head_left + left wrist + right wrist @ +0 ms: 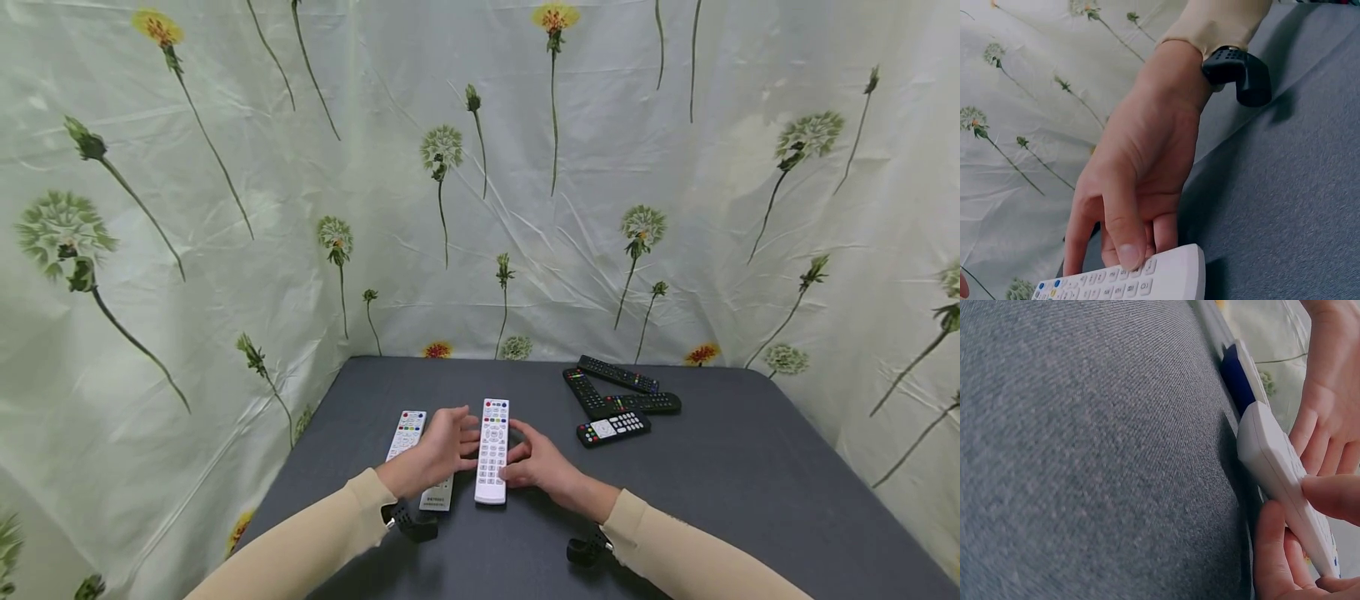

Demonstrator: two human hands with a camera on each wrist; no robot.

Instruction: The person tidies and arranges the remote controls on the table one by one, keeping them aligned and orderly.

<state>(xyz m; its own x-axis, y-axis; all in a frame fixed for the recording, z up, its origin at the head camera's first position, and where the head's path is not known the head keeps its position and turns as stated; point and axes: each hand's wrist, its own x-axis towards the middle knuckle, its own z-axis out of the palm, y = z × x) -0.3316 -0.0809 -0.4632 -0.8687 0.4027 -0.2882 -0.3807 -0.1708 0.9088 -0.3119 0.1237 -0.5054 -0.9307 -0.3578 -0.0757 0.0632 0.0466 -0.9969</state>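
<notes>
My right hand (546,468) holds a white remote control (492,454) by its right edge. In the right wrist view the thumb lies on the button face of the white remote control (1285,481) and the fingers curl underneath. My left hand (438,446) is beside the remote's left edge, its fingers (1335,450) extended and fairly straight, with nothing gripped. A second white remote control (407,430) lies on the table beneath the left wrist and hand, which hide its middle; its side (1237,378) looks dark blue.
Several black remote controls lie at the back right: one (618,374) by the far edge, one (583,392) crossing another (648,403), and one (613,428) nearer. The dark grey table (720,500) meets a flower-printed curtain (555,233) behind and at both sides.
</notes>
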